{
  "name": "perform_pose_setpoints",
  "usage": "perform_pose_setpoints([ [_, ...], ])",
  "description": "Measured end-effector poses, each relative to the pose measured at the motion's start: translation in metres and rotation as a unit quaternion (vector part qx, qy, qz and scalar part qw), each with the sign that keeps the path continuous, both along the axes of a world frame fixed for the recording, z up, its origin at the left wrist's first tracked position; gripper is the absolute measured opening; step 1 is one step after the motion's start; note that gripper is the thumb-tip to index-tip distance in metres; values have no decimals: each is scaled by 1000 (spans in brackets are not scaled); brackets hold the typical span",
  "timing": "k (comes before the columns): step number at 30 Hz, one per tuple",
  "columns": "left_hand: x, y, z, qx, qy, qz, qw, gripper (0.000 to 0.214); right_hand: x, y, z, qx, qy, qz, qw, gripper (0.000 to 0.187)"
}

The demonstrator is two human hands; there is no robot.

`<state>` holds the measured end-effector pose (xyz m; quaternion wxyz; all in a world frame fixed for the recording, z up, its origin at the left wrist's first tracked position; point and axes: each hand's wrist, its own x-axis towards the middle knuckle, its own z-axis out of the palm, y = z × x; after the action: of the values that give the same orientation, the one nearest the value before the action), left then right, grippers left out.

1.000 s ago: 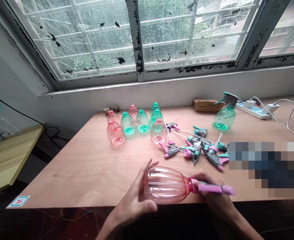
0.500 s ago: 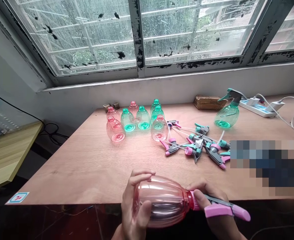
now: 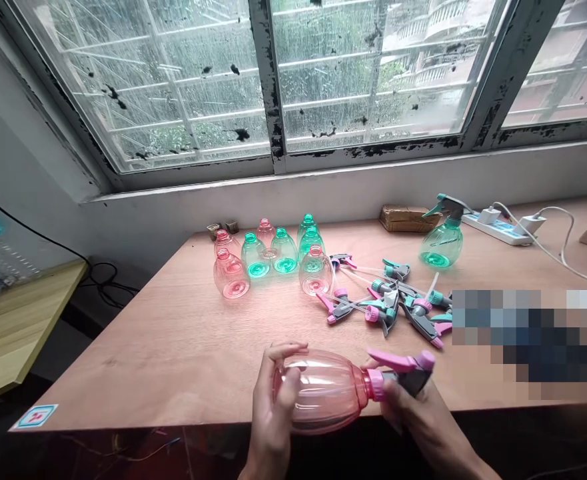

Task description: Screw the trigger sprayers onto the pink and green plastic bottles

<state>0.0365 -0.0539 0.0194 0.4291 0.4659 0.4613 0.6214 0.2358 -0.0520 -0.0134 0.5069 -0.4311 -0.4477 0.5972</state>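
A clear pink spray bottle (image 3: pixel 323 393) lies sideways in the air at the table's front edge. My left hand (image 3: pixel 276 400) is wrapped round its base end, fingers over the top and thumb on the near side. At the neck, my right hand (image 3: pixel 408 407) grips the pink collar and grey body of the trigger sprayer (image 3: pixel 408 373). The sprayer sits on the bottle's mouth, its pink trigger pointing up and away. Part of my right fingers is hidden behind the sprayer.
Several pink and green bottles without sprayers (image 3: pixel 284 252) stand at the back. Loose trigger sprayers (image 3: pixel 386 307) lie piled right of them. A green spray bottle (image 3: pixel 442 243), a brown block (image 3: pixel 408 219) and a power strip (image 3: pixel 498 228) are at the back right. A marker card (image 3: pixel 36 417) lies front left.
The sprayer has turned about the bottle's axis, its trigger swinging from the near, lower side to the far, upper side. The view has tilted slightly upward.
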Motion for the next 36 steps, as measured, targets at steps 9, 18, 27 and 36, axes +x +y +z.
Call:
perform_pose_setpoints([
  [9,-1,9,-27,9,-46,-48,998,52,-28,-8,-47,143,9,3,990,92],
  [18,-9,16,-49,146,377,-149,902,57,49,36,10,134,-83,-212,965,58],
  [27,-11,20,-52,173,505,-170,828,63,180,126,43,66,-407,-385,826,79],
  [36,-6,18,-55,217,545,-160,794,42,222,177,22,9,-499,-408,765,75],
])
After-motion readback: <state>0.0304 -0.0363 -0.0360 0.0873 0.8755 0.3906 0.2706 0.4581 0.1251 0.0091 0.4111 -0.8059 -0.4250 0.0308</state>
